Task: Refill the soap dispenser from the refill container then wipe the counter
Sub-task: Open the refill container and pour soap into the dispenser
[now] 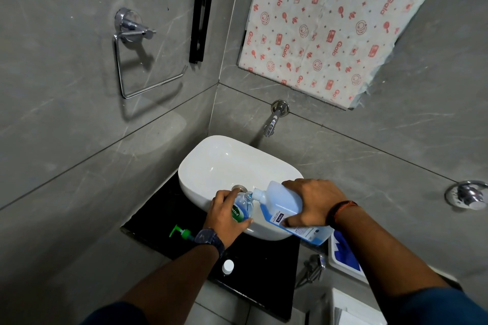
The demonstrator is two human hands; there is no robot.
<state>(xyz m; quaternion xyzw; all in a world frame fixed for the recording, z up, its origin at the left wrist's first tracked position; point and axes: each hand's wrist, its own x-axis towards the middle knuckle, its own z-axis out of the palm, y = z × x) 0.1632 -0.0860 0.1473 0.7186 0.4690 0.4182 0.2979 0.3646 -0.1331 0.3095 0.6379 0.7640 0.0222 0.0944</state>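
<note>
My left hand (226, 216) grips the small clear soap dispenser bottle (242, 208), which holds blue liquid and has a green label, over the front rim of the white basin (224, 166). My right hand (314, 200) holds the large translucent refill container (284, 204) tilted, its white spout touching the dispenser's open mouth. The green pump head (181, 233) lies on the black counter (163, 219) to the left. A white cap (228, 266) rests on the counter near the front edge.
A chrome tap (273, 119) juts from the grey tiled wall above the basin. A chrome towel ring (132, 60) hangs on the left wall. A blue and white object (343, 253) sits right of the counter. A chrome valve (466, 194) is on the right wall.
</note>
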